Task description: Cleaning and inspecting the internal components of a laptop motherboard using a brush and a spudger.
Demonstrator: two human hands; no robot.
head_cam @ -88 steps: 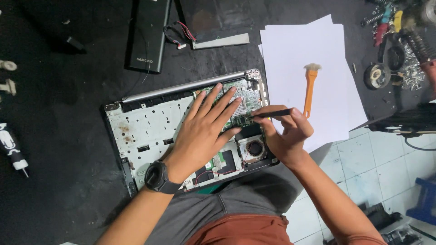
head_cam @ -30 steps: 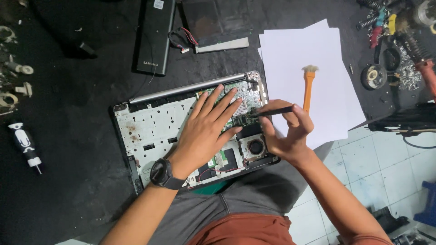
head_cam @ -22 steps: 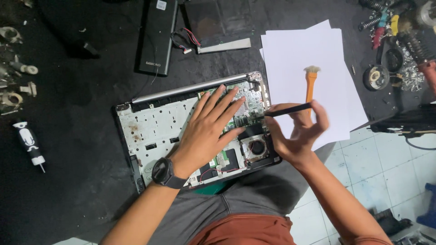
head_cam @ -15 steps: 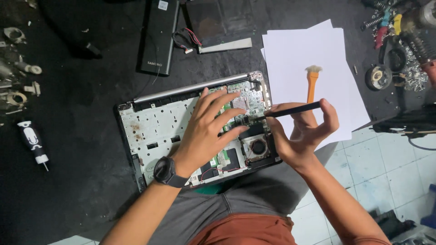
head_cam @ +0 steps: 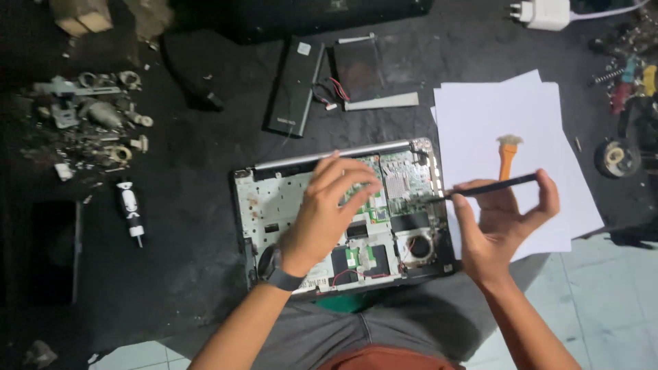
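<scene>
The opened laptop [head_cam: 343, 219] shows pale matt plastic, green circuit board and a silvery metal hinge bar. Smooth white paper sheets [head_cam: 493, 116] lie on rough black cloth [head_cam: 192, 205]. The thin tool [head_cam: 490, 186] looks matt black.

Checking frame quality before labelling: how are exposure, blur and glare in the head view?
Head view: dim overall, the dark mat swallows detail at the left edge; the white paper sheets are bright, near blown out; left hand over the opened laptop is slightly motion-blurred; right hand and its thin black tool read fairly sharp; no strong glare; small parts top left are soft.
</scene>
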